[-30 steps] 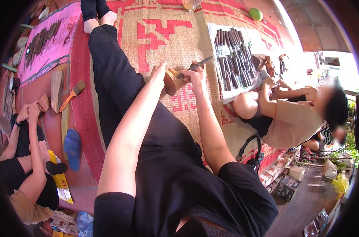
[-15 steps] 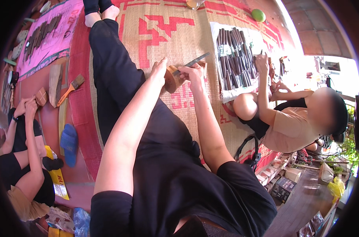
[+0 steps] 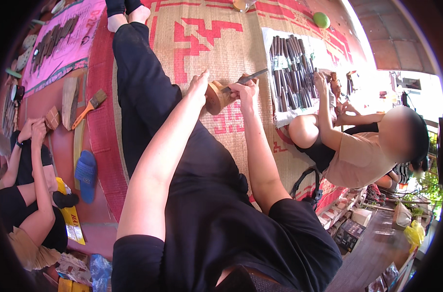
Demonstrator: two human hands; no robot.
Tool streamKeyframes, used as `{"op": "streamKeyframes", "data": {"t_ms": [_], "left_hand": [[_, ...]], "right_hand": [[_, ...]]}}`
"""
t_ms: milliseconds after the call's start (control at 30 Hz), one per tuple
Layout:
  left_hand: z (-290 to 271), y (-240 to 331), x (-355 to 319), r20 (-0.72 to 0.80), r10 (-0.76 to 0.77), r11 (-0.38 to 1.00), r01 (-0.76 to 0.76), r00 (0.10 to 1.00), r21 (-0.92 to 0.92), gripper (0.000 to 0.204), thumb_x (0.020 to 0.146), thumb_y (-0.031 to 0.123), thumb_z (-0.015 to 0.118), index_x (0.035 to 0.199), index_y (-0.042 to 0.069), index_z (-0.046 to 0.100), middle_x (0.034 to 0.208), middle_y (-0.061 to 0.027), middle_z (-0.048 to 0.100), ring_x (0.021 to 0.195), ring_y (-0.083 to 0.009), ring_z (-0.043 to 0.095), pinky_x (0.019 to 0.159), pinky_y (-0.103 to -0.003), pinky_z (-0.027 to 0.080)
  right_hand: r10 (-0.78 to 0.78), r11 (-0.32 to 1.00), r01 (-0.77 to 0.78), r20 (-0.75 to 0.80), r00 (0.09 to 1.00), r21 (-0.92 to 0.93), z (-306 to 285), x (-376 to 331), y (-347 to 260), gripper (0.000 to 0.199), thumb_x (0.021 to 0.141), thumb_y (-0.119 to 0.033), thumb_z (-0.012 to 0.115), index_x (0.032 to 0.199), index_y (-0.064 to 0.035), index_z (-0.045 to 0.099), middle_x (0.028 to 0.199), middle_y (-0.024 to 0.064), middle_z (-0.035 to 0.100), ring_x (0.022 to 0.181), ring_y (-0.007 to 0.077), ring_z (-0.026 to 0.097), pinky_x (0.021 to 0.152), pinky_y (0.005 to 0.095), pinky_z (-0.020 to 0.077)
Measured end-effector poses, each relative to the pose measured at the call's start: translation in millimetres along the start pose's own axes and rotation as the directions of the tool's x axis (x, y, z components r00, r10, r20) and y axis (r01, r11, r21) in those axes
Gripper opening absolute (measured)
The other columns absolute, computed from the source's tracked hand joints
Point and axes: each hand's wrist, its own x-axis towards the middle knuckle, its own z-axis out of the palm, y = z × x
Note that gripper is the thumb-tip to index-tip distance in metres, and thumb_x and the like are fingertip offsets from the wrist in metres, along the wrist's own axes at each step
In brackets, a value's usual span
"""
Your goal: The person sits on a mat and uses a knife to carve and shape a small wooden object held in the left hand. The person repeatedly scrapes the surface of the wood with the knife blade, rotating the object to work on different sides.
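My left hand (image 3: 199, 86) is closed on the left side of a carved, rounded wooden piece (image 3: 214, 100). It holds the piece above the mat, close to my leg. In my right hand (image 3: 246, 93) is a long, narrow, dark grey file (image 3: 258, 74), gripped between the fingers. One end of the file lies against the top of the wood; the other sticks out to the upper right. My fingers partly cover both the file and the wooden piece.
A patterned red-and-tan woven mat (image 3: 216, 46) lies beneath me. Several dark-handled tools rest on a white sheet (image 3: 267, 36) at right, beside a seated co-worker (image 3: 358, 155). Leftward are a paintbrush (image 3: 89, 108), a wood block (image 3: 69, 102), a blue slipper (image 3: 85, 173) and another person's hands (image 3: 32, 130).
The file has shifted right along the wood and turned so that its narrow side shows. My right hand has moved slightly right; the left keeps its hold.
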Motion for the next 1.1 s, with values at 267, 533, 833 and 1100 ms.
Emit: {"op": "streamKeyframes", "data": {"t_ms": [267,533,833,1100], "left_hand": [[1.3,5.9,-10.9,0.007,0.01,1.0,-0.01,1.0,-0.017,0.066,0.085,0.053,0.053,0.135,0.013,0.036,0.141,-0.0145,0.032,0.124,-0.0276,0.035,0.087,-0.045,0.037],[2.2,3.7,-5.8,0.033,0.003,0.999,-0.002,0.999,-0.041,0.067,0.085,0.052,0.054,0.135,0.013,0.036,0.14,-0.0133,0.034,0.123,-0.0264,0.035,0.088,-0.046,0.037],[-3.1,1.8,-1.5,0.063,0.067,0.998,-0.069,0.996,0.016,0.066,0.084,0.052,0.054,0.136,0.015,0.036,0.141,-0.0121,0.033,0.126,-0.0268,0.033,0.089,-0.047,0.036],[1.0,6.0,-15.5,0.017,0.034,0.999,-0.034,0.999,0.007,0.066,0.084,0.052,0.055,0.135,0.014,0.037,0.139,-0.0121,0.035,0.122,-0.0262,0.036,0.086,-0.045,0.038]], "right_hand": [[0.064,0.997,-0.068,0.08,0.995,0.041,13.0,-14.6,-5.5,0.018,0.065,-0.004,0.073,0.073,0.0007,0.058,0.063,0.0086,0.061,0.046,0.0114,0.054,0.044,0.0217,0.0408],[0.033,0.996,-0.032,-0.012,0.999,0.085,9.2,-4.6,-6.1,0.015,0.067,-0.002,0.073,0.071,-0.0026,0.059,0.061,0.0067,0.061,0.045,0.0111,0.055,0.043,0.02,0.0419],[-0.011,0.968,0.026,-0.062,0.998,0.251,-0.9,-10.8,3.2,0.013,0.069,-0.001,0.07,0.073,0.0,0.058,0.062,0.0074,0.06,0.046,0.0111,0.054,0.044,0.0205,0.0428],[0.027,1.0,-0.027,-0.033,0.999,0.013,5.8,-4.3,-8.3,0.013,0.068,0.0,0.07,0.071,0.0005,0.057,0.061,0.0071,0.06,0.046,0.0106,0.054,0.044,0.0206,0.0416]]}}
